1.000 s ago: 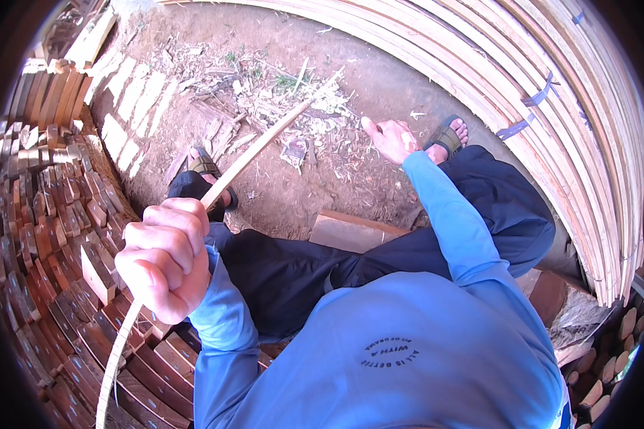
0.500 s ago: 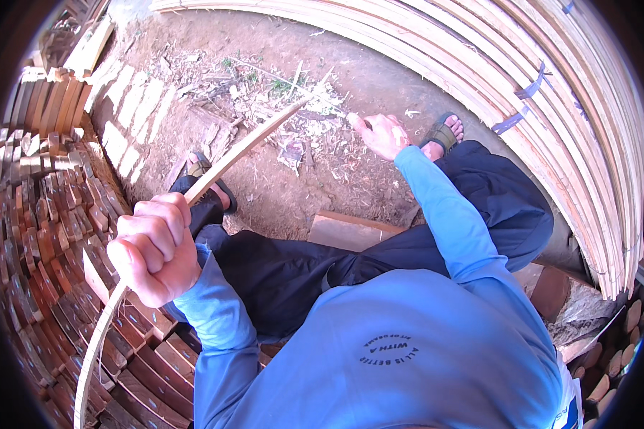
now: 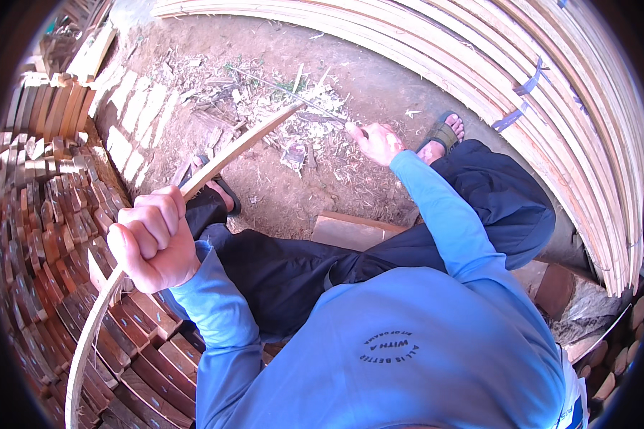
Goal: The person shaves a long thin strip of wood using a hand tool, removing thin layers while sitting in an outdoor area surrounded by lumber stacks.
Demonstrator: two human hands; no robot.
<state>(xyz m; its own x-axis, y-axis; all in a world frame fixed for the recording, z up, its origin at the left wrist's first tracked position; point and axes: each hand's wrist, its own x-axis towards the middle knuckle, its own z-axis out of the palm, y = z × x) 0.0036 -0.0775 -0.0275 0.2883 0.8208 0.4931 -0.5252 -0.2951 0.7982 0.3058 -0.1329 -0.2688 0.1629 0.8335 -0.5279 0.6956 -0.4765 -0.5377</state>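
Seated worker, blue sleeves, dark trousers. Left hand (image 3: 152,242) in a tight fist around a long pale wood strip (image 3: 240,149); fist hides the gripped stretch. Strip slants from near the shavings (image 3: 315,132), past the left foot, down to the lower left, where the view cuts it off; true length can't be told.

Right hand (image 3: 379,144) well apart from the left, fingers curled on one end of a thin grey tool (image 3: 325,111). Held end mostly covered; seen nearly edge-on, so blade or rod, can't say. Tool passes close by the strip's far tip; touching or just overlapping from here, unclear.

Left sandal (image 3: 225,191) partly behind strip and trouser leg; right sandal (image 3: 444,134) plainer to see. Squared wood block (image 3: 350,230) half covered by the trousers. Long planks (image 3: 436,50) curve along the upper right, stacked wooden pieces (image 3: 57,236) crowd the left; both fade into the dark rim.
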